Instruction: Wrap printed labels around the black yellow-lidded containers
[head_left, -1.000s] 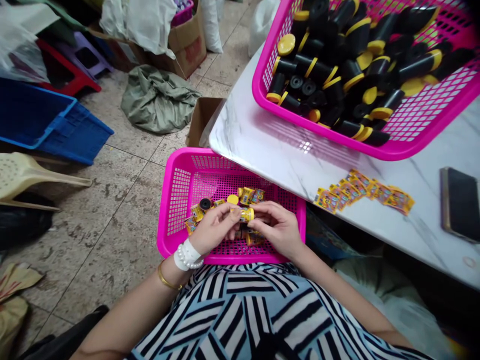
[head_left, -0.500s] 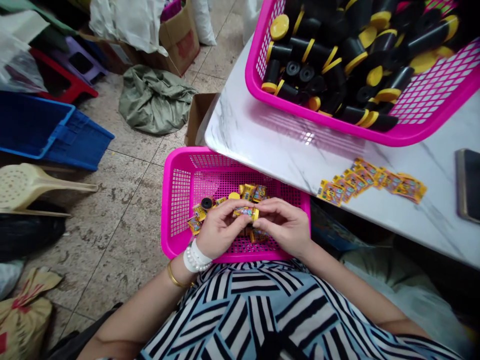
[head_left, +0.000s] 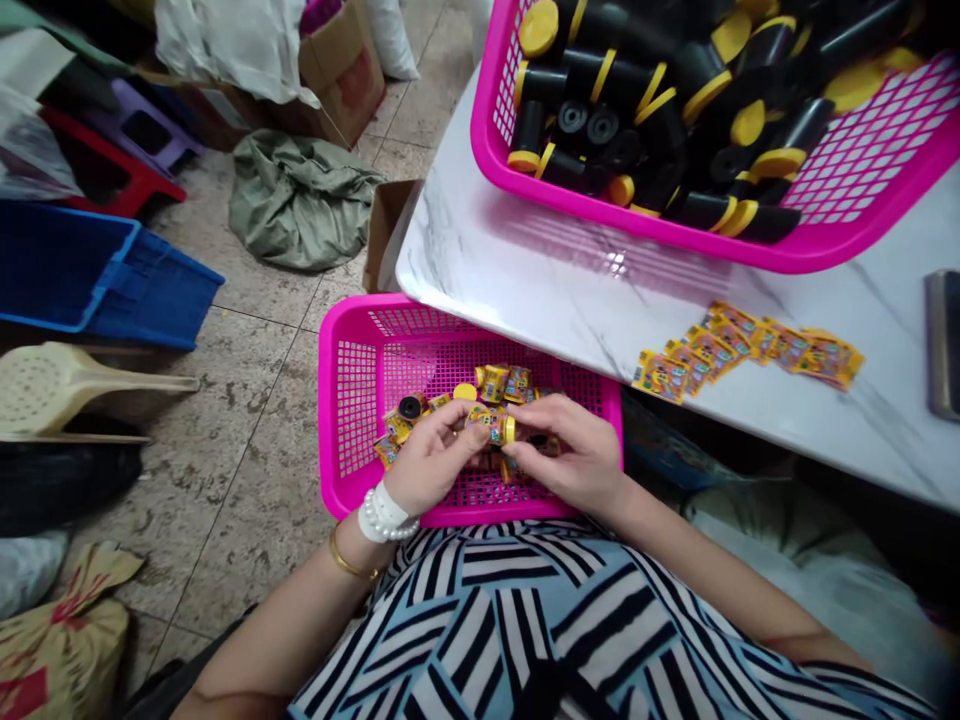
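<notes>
My left hand [head_left: 433,460] and my right hand [head_left: 570,452] meet over a pink basket [head_left: 352,400] that rests on my lap. Between their fingertips they pinch one small tube [head_left: 495,425] with a yellow cap and a colourful label round it. Several labelled tubes [head_left: 499,383] lie on the basket floor just beyond my fingers. A row of loose yellow stickers [head_left: 742,350] lies on the white marble table [head_left: 540,290] to the right. A larger pink basket [head_left: 825,235] on the table holds several black tubes with yellow caps [head_left: 652,110].
A dark phone [head_left: 945,345] lies at the table's right edge. On the tiled floor to the left are a blue crate [head_left: 97,275], a beige plastic stool [head_left: 67,385], a green bag [head_left: 300,200], a cardboard box [head_left: 341,65] and a printed sack [head_left: 64,640].
Both hands have kept hold of the tube and turned it slightly between the fingers. The view has drifted a little, so the table and the big basket sit higher in the picture.
</notes>
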